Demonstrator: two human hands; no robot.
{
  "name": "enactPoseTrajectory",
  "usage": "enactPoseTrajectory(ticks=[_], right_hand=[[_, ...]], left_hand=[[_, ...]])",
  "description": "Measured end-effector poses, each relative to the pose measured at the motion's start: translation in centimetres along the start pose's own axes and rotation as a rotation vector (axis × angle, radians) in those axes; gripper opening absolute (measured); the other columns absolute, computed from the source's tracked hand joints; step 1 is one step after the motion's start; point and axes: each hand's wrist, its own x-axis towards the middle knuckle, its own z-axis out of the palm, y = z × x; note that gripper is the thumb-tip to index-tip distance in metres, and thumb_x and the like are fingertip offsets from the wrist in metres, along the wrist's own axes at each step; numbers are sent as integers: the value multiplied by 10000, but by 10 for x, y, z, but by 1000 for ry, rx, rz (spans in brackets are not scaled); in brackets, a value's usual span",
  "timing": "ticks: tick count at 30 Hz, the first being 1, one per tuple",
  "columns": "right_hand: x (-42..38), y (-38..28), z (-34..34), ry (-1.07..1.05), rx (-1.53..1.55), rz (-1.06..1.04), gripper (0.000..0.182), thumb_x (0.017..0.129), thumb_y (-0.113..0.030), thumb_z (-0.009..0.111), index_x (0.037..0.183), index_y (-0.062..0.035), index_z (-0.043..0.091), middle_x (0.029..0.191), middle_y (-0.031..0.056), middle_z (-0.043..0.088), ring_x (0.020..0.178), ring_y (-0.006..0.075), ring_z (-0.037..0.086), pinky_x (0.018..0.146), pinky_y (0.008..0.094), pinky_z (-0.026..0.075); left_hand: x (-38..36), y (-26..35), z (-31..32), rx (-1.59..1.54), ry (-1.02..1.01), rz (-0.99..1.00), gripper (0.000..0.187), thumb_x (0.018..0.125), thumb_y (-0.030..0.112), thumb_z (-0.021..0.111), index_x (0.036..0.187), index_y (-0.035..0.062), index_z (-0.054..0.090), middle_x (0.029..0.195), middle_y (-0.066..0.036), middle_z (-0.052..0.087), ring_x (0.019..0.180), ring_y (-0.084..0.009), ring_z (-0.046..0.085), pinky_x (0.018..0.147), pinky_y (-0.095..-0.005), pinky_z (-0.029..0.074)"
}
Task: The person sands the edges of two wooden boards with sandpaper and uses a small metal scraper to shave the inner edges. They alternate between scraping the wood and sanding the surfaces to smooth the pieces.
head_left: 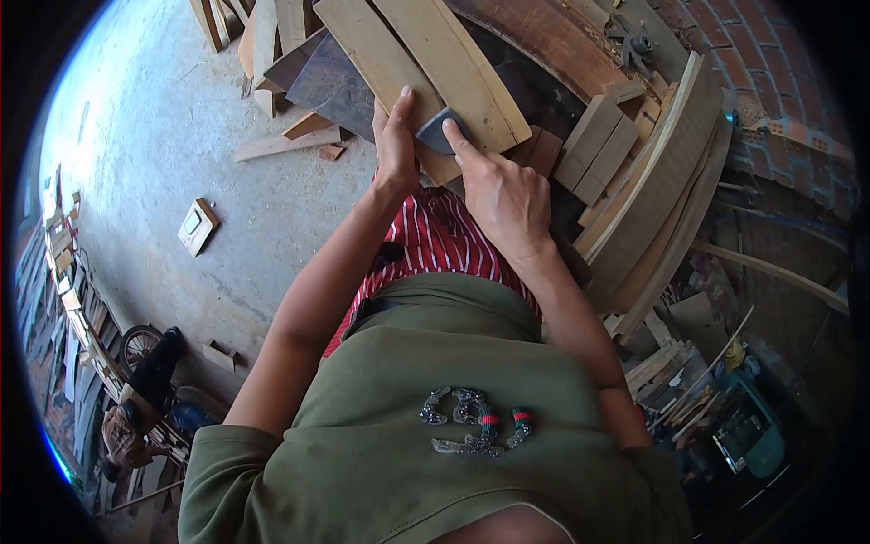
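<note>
Two long pale boards lie side by side in front of me, the left board and the right board. At the left board's near edge is my left hand, its fingers along the side and its thumb on top. A small dark grey flat piece rests on the boards near their close ends. My right hand presses it with an extended index finger; the other fingers are curled, and what lies under them is hidden.
Stacked wood blocks and long curved planks stand at the right. Offcuts lie on the concrete floor at the left. A bin is at lower right, a bicycle wheel at lower left.
</note>
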Motion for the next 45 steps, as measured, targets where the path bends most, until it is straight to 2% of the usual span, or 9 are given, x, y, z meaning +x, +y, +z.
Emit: enactPoseTrajectory(ticks=[5,8,11,17,27,33,36,42,45], right_hand=[[17,-6,-3,16,26,-6,417,991,-250,552,1408,-271,562,743,152,702,690,364,708,611,496,569],[9,-4,-8,-35,34,4,404,996,-256,547,1399,-267,568,746,155,703,691,367,707,615,499,569],[8,0,-8,-22,74,-8,407,998,-252,546,1405,-267,562,736,166,698,690,372,706,609,503,568],[21,-2,-2,-5,101,-17,412,999,-260,548,1410,-269,555,740,181,695,709,384,707,618,510,569],[33,-3,0,38,145,-39,415,999,-276,548,1414,-280,552,747,182,698,715,385,708,624,513,570],[31,-2,-5,-41,115,-7,418,999,-274,548,1417,-280,551,724,207,683,701,391,702,609,506,567],[44,-3,1,77,160,-75,423,998,-270,549,1421,-279,549,711,217,675,700,389,702,611,512,564],[36,-1,-10,-52,157,-20,409,997,-269,555,1407,-276,562,713,213,677,705,403,698,634,506,566],[54,-5,-3,26,120,-63,415,997,-269,560,1411,-283,558,715,214,679,706,401,700,639,501,569]], left_hand=[[-6,5,3,11,-22,-10,474,999,261,564,1384,26,415,1283,-144,586,1143,-234,606,996,-384,499],[-6,7,5,-14,-13,-4,451,1018,275,537,1388,49,413,1252,-131,590,1103,-249,628,957,-399,536],[1,-10,-5,3,-20,48,456,1054,347,462,1412,70,408,1273,-138,587,1119,-251,622,968,-405,524],[-7,1,2,-26,1,21,436,1070,371,413,1395,80,428,1264,-125,593,1130,-238,613,1000,-395,498],[-4,-1,-3,-9,-13,38,389,1070,340,427,1373,97,443,1238,-109,590,1109,-225,615,987,-374,502],[-4,-6,-5,4,16,37,367,1069,326,432,1349,90,453,1229,-109,590,1101,-215,613,979,-369,505],[-6,2,-3,27,7,60,371,1067,322,438,1351,83,455,1224,-110,590,1108,-214,609,976,-370,508],[-4,-7,-4,23,54,25,399,1058,276,429,1381,45,449,1267,-125,579,1143,-198,581,995,-343,474],[-1,-7,-8,37,5,96,381,1055,302,460,1343,53,464,1222,-118,601,1113,-214,615,967,-368,516]])
